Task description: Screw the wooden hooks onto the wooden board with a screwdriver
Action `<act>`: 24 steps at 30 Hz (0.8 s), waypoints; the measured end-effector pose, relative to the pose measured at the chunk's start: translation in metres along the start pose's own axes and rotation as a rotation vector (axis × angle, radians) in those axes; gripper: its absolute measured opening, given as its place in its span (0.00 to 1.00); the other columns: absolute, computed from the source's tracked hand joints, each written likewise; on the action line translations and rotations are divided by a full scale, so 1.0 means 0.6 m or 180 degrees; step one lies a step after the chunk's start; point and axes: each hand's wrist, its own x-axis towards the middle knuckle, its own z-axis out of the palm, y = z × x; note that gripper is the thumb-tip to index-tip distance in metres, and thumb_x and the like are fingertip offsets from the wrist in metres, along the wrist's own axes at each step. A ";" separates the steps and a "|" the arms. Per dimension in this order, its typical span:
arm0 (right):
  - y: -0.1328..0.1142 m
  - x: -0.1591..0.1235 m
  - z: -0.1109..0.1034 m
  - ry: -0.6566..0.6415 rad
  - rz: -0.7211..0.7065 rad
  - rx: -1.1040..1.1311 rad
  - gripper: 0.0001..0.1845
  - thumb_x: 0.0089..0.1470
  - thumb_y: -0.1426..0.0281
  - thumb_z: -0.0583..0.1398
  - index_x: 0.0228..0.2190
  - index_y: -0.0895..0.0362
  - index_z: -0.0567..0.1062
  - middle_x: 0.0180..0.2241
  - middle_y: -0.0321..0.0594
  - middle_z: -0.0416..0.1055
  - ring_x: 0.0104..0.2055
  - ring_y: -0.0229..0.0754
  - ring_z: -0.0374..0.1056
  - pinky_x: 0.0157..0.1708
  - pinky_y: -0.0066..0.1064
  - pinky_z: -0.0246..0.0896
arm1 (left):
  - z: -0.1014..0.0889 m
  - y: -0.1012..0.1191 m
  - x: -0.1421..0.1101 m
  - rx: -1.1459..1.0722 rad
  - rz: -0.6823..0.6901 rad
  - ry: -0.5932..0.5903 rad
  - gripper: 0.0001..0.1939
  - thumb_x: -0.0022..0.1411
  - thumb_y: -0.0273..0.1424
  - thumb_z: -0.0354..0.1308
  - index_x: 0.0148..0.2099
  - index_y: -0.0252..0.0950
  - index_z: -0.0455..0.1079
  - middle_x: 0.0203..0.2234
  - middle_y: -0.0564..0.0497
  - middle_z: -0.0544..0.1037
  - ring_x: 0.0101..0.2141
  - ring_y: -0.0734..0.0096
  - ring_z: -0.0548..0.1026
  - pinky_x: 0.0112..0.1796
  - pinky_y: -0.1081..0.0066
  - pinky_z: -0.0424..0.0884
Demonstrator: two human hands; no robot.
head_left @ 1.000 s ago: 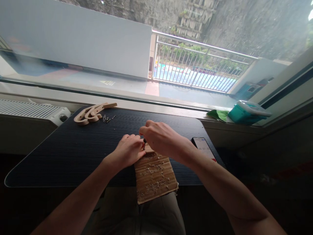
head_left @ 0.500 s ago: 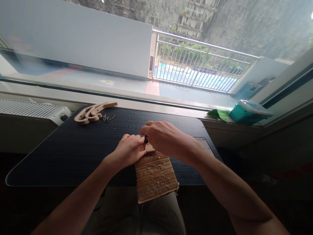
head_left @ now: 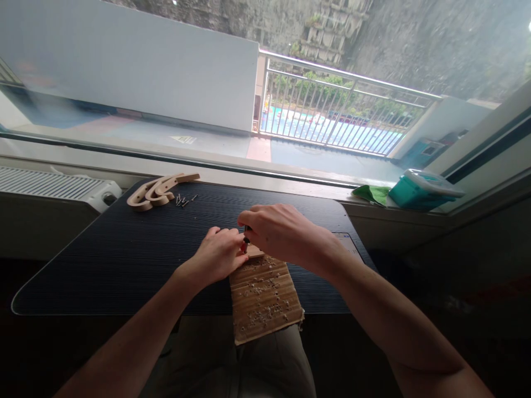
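Screwdriver [head_left: 246, 242] points down at wooden piece [head_left: 254, 252], long axis seemingly near upright

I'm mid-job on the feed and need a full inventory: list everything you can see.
Table: one, black, below the window
Cardboard: one, brown, overhanging the table's near edge
Wooden piece: one, pale, at the cardboard's far end
Hand tool: one, red and black, over the wooden piece
Curved wooden parts: apparently two, pale, table's far left
Screws: several, metallic, beside those parts
Phone: one, pale screen, table's right
Cloth: one, green, right sill
Lidded box: one, teal, beside the cloth
Radiator: one, white, left
Railing: one, silver, outside
Left hand: one, bare, on the wooden piece
Right hand: one, bare, around the tool
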 end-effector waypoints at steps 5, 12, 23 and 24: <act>0.001 0.001 -0.001 -0.0008 -0.0006 -0.0036 0.08 0.57 0.74 0.53 0.32 0.59 0.72 0.30 0.41 0.72 0.27 0.35 0.62 0.23 0.30 0.42 | -0.002 0.002 0.001 -0.0012 -0.0025 -0.0042 0.12 0.61 0.39 0.51 0.40 0.40 0.72 0.39 0.47 0.78 0.43 0.59 0.73 0.46 0.59 0.60; -0.002 0.007 0.002 -0.0067 0.0120 -0.0155 0.10 0.58 0.74 0.52 0.31 0.60 0.72 0.25 0.41 0.71 0.24 0.35 0.62 0.23 0.31 0.40 | -0.003 0.003 0.000 0.0016 -0.0028 -0.0094 0.12 0.61 0.39 0.51 0.38 0.41 0.72 0.39 0.47 0.78 0.44 0.57 0.72 0.48 0.54 0.58; 0.003 -0.003 -0.004 -0.0076 0.0075 -0.0021 0.08 0.58 0.72 0.52 0.33 0.58 0.71 0.29 0.40 0.73 0.27 0.34 0.62 0.24 0.30 0.41 | 0.000 0.003 -0.001 -0.0024 -0.0060 -0.0041 0.13 0.62 0.41 0.50 0.39 0.41 0.72 0.38 0.48 0.77 0.43 0.57 0.73 0.48 0.53 0.58; 0.003 -0.002 -0.003 -0.0069 0.0085 -0.0020 0.08 0.58 0.72 0.52 0.33 0.59 0.71 0.28 0.40 0.72 0.26 0.34 0.61 0.23 0.30 0.41 | 0.000 0.003 -0.001 -0.0019 -0.0060 -0.0043 0.13 0.62 0.41 0.50 0.39 0.41 0.72 0.38 0.48 0.77 0.43 0.57 0.73 0.49 0.52 0.58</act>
